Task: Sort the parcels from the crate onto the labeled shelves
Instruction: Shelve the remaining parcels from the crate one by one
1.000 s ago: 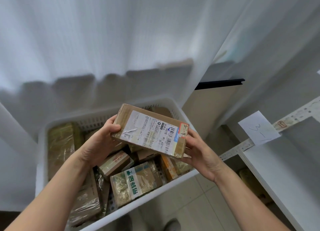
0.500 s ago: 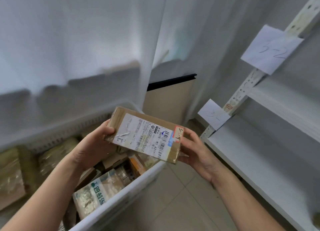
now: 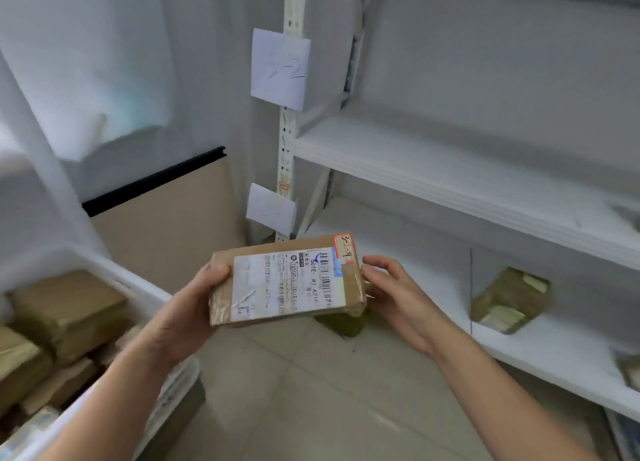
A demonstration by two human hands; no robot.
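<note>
The parcel (image 3: 287,280) is a flat brown box held in the air between both hands, label side up. Its long axis runs from one hand to the other, with the right end tipped a little higher. The left hand (image 3: 180,318) grips the left short end, thumb on top and fingers underneath. The right hand (image 3: 394,298) holds the right short end with curled fingers. A red-edged sticker (image 3: 344,247) on the corner by the right hand carries a handwritten code that looks like 3-1-4.

The lower shelf (image 3: 554,350) lies to the right of the hands and a little beyond them, its near corner just past the right hand. The right hand is therefore the nearer one, and the parcel's right end already points at the opening. My judgement is that the coming move is a short carry rightward and forward, right end leading.

Another parcel (image 3: 510,299) sits on that shelf further right, well apart from the hands. The upper shelf (image 3: 450,163) is above and beyond them. On the post (image 3: 289,156) straight ahead hang two paper slips. The higher slip (image 3: 280,68) reads 3-2, and the lower slip (image 3: 270,208), just above the held parcel, is too faint to read. The crate (image 3: 131,280) with more boxes is down to the left of the left hand.
</note>
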